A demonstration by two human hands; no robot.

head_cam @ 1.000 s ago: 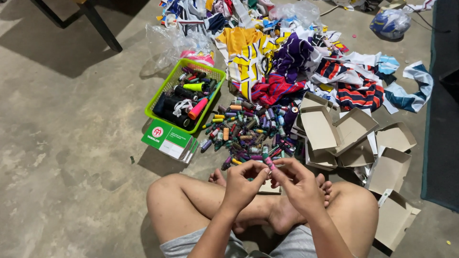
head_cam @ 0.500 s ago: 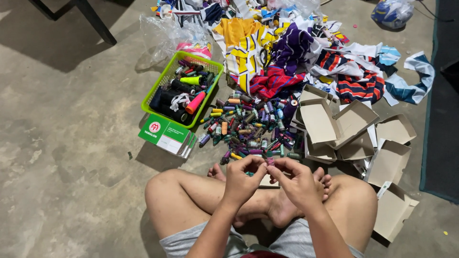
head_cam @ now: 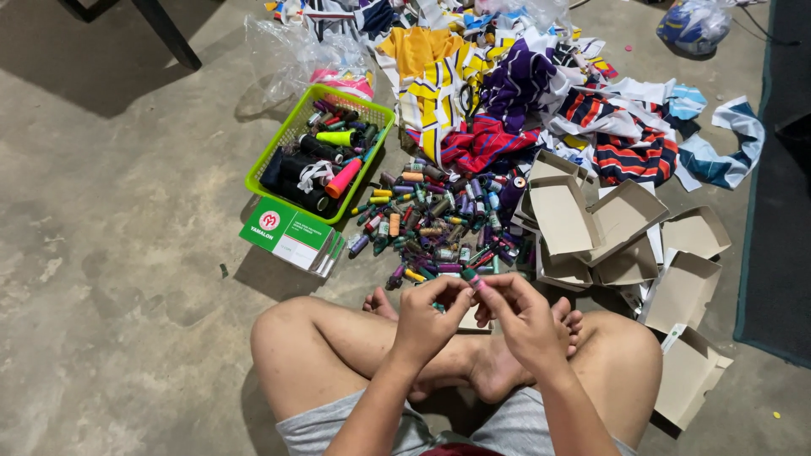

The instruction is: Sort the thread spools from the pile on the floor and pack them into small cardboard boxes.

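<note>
Pink thread spool (head_cam: 475, 279) stays pinched between both hands (head_cam: 473, 312), seemingly unmoved since before.

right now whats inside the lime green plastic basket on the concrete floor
The lime green plastic basket holds thread cones: black ones, a neon yellow one and a pink one. Whatever lies beneath them is covered.
</note>
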